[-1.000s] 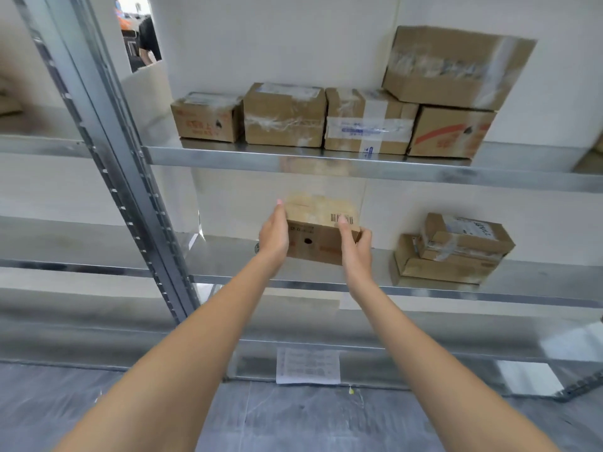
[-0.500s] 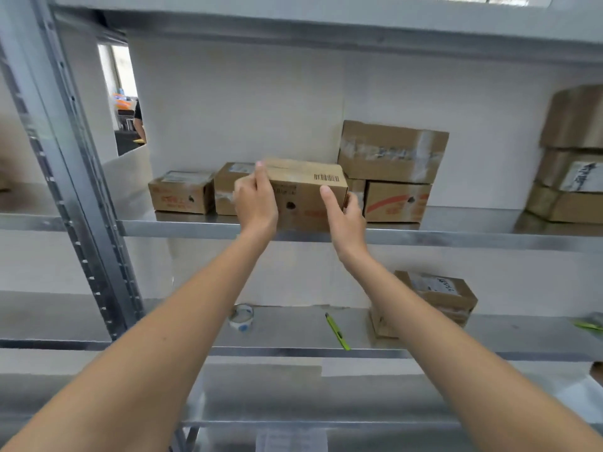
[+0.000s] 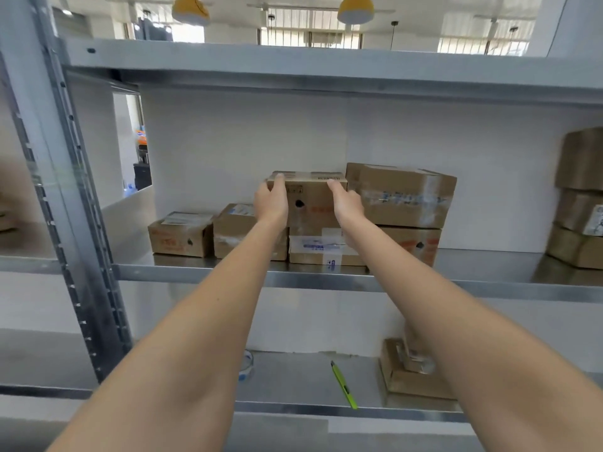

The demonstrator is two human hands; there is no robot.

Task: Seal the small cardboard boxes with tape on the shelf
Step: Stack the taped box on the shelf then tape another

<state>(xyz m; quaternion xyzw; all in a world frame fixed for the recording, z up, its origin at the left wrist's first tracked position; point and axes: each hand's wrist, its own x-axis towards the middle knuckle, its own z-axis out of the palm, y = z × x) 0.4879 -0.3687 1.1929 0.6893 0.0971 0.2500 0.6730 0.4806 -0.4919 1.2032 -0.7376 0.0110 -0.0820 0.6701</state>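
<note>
Head view: left hand and right hand gripping box by its sides, fingers curled over top edge, atop taped boxes on shelf.

Box in my hands: brown cardboard w/ black barcode on top, black dot and red print on front. Boxes below: brown, one w/ white label and blue print. Big box at right: brown, shiny clear tape, blue marks. Shelf: grey metal. Knife: lime green. Tape roll: white w/ blue. Lamps: yellow.
</note>
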